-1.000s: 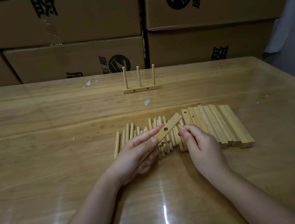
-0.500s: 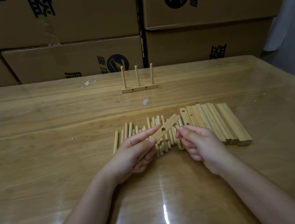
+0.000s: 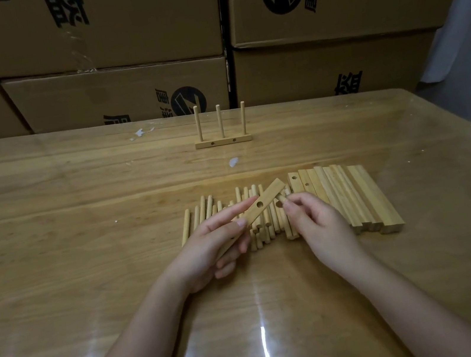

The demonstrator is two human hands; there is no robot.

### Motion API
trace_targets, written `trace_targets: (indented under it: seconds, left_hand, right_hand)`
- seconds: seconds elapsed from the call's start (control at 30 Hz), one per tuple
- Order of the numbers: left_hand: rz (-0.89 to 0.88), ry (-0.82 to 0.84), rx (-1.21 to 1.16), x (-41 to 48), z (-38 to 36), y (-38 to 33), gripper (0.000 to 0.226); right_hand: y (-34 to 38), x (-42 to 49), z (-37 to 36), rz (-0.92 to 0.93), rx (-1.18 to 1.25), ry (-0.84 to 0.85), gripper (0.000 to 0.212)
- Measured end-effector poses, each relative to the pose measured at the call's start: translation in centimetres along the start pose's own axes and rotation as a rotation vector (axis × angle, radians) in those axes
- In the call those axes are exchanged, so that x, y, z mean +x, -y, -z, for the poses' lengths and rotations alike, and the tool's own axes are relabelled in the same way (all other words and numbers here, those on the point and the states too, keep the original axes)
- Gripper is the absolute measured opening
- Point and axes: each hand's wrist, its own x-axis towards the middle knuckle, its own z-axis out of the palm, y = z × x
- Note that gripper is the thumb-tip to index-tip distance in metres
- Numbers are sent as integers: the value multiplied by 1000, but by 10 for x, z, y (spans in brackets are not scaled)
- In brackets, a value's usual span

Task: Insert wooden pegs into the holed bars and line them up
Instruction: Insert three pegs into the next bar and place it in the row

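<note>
- the left hand (image 3: 208, 245) was clamped on a bar (image 3: 259, 207), thumb on top and fingers under, holding it tilted above the loose pegs (image 3: 228, 220) on the table (image 3: 76, 205).
- the right hand (image 3: 316, 221) was pinched shut on a peg (image 3: 280, 198); only its tip showed, just beside the bar's lower edge and near the open hole in its face.
- the spare bars (image 3: 346, 197) lay in a row to the right of the pegs, touching side by side.
- one finished bar (image 3: 223, 142) stood well apart at the far side of the table, three pegs upright in it.
- judgement: the step in hand was seating the first peg in the held bar. to do it well, the left hand should steady the bar and turn the hole toward the peg, the peg should meet the hole square, end on, and then be pushed straight with perhaps a slight twist.
- a slanted entry would likely jam or leave the peg leaning, unlike the upright ones in the finished bar.
- hard to tell: whether the peg's tip touched the bar or hung just clear of it.
- hidden: most of the held peg inside the right hand, and the bar's near end under the left hand, so its count of holes could not be read.
- the pegs under the hands overlapped, and their number was unclear.
</note>
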Motion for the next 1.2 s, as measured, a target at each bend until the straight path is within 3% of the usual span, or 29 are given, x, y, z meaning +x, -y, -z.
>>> trace_targets:
  seconds: [0.07, 0.1, 0.2, 0.4, 0.83, 1.07, 1.2]
  left_hand:
    - [-1, 12, -68, 1, 2, 1, 44]
    - [-3, 15, -112, 1, 3, 1, 45]
    - [-7, 7, -225, 1, 6, 1, 48]
    - [-13, 26, -295, 1, 7, 0, 47]
    - [27, 63, -258, 2, 9, 3, 48]
    - [14, 91, -171, 1, 7, 4, 45]
    - [-10, 107, -197, 2, 7, 4, 47]
  right_hand:
    - [-2, -2, -2, 107, -209, -76, 11]
    - [-4, -2, -1, 147, -300, -119, 20]
    - [-6, -1, 3, 233, -397, -203, 33]
    - [-7, -2, 4, 348, -225, -281, 34]
    - [-4, -3, 0, 218, -52, -215, 34]
    - [-2, -5, -5, 96, 72, -272, 42]
    - [-4, -2, -1, 173, 115, -232, 49]
